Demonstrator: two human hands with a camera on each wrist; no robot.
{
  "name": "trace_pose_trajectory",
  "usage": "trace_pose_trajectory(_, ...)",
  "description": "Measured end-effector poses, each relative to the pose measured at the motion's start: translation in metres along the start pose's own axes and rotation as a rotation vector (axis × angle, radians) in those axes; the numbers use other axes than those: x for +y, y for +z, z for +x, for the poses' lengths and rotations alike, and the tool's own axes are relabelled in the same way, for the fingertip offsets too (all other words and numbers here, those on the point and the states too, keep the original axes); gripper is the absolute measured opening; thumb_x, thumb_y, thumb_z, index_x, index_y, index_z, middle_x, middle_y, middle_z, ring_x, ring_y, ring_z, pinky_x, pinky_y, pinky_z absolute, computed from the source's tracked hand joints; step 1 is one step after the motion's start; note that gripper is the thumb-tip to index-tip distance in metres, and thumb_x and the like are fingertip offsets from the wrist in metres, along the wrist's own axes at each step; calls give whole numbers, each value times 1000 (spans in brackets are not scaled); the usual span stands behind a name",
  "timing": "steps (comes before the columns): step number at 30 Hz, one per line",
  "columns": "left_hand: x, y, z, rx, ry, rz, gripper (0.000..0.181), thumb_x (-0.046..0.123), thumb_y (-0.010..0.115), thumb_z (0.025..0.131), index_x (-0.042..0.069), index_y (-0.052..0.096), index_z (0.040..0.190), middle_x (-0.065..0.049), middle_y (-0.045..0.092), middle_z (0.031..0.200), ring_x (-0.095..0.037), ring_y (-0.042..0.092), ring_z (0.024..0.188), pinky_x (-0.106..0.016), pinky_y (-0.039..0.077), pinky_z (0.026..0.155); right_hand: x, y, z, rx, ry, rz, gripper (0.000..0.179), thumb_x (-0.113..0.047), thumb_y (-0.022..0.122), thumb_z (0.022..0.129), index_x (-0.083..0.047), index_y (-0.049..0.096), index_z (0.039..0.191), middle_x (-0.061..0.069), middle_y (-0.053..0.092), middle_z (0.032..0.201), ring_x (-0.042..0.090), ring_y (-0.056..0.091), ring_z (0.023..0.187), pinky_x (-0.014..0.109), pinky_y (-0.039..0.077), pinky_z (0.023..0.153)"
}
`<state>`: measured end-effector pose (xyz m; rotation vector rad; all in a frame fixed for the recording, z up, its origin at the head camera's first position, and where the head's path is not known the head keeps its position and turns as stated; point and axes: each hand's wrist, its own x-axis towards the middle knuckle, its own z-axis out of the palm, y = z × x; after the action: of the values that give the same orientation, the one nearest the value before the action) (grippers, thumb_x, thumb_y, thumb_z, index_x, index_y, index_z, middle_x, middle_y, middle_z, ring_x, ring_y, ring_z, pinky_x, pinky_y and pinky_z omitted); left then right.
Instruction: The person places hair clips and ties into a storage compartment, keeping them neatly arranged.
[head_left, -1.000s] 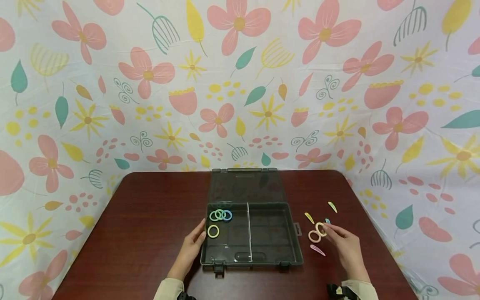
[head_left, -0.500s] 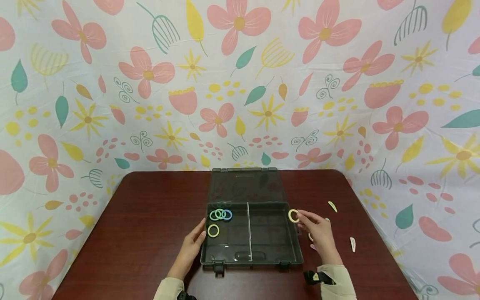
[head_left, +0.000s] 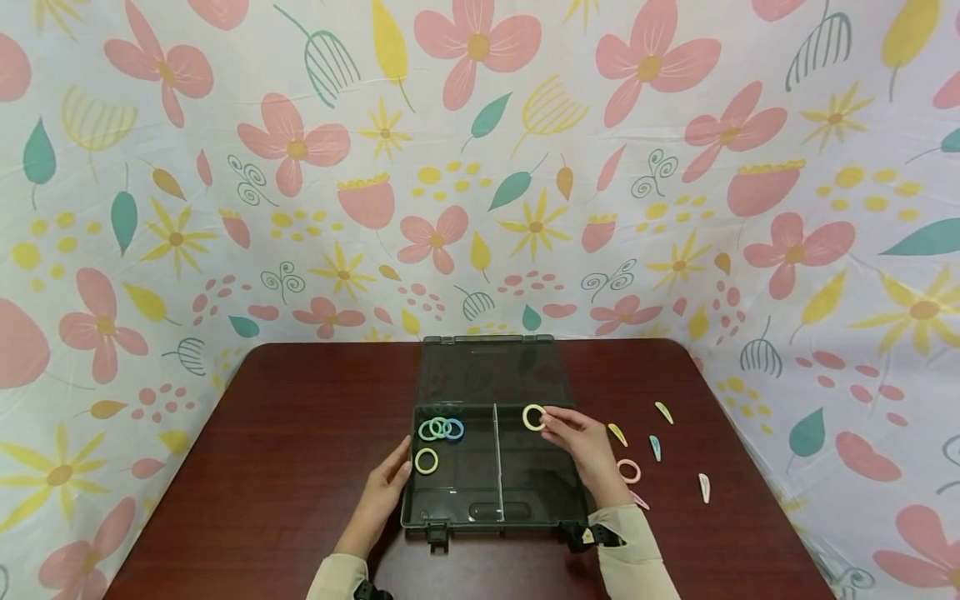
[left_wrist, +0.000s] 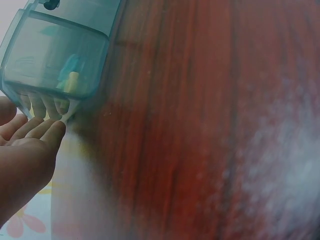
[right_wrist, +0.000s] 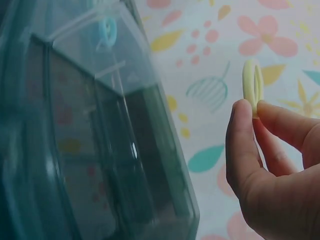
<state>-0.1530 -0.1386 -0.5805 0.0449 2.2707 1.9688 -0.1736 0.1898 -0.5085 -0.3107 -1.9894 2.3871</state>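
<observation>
My right hand (head_left: 581,450) pinches a pale yellow hair tie (right_wrist: 246,82) between thumb and fingertips. In the head view this tie overlaps the back of the right compartment of a dark, see-through plastic box (head_left: 536,479). The box's lid (head_left: 491,371) lies back, away from me. My left hand (head_left: 382,492) rests its fingers against the box's left wall. In the left compartment, two green hair ties (head_left: 422,430) and a blue hair tie (head_left: 462,429) overlap in a row, with a yellow hair tie (head_left: 417,461) in front of them.
A white divider (head_left: 497,467) splits the box. Right of it lie a peach hair tie (head_left: 629,461), a yellow hair clip (head_left: 617,434), a green clip (head_left: 664,412), a blue clip (head_left: 656,448), a white clip (head_left: 704,488) and a partly hidden pink clip (head_left: 640,500).
My right hand has lifted the pale yellow hair tie off the table beside the peach one and carried it left over the box. My left hand has stayed at the box's side.
</observation>
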Motion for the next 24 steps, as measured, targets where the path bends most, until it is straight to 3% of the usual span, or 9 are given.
trace_pose_trajectory(6,-1,0,0,0,1,4,51,13,50,101,12,36,150,-14,31,153,-37,22,142,-56,26,110,2,28,3,-33,-21,3,34,4,69,85,13,62,117,13,68,103,17,70,83,31,57,78)
trace_pose_trajectory(11,0,0,0,7,-1,3,50,11,50,101,12,37,149,-14,32,153,-37,22,141,-56,26,110,7,50,3,-66,-12,11,31,5,70,84,14,64,113,21,68,103,18,70,80,30,57,75)
trace_pose_trajectory(20,-1,0,2,10,4,12,50,11,50,101,12,37,149,-14,32,153,-37,23,141,-56,26,110,20,89,-2,-147,38,-11,33,2,70,85,16,62,114,16,69,96,15,69,75,29,58,73)
trace_pose_trajectory(24,-1,1,1,14,10,9,50,10,50,101,10,37,149,-14,33,152,-36,23,141,-54,27,110,28,103,-3,-178,81,-27,32,3,69,86,16,62,114,22,67,99,20,70,78,31,58,74)
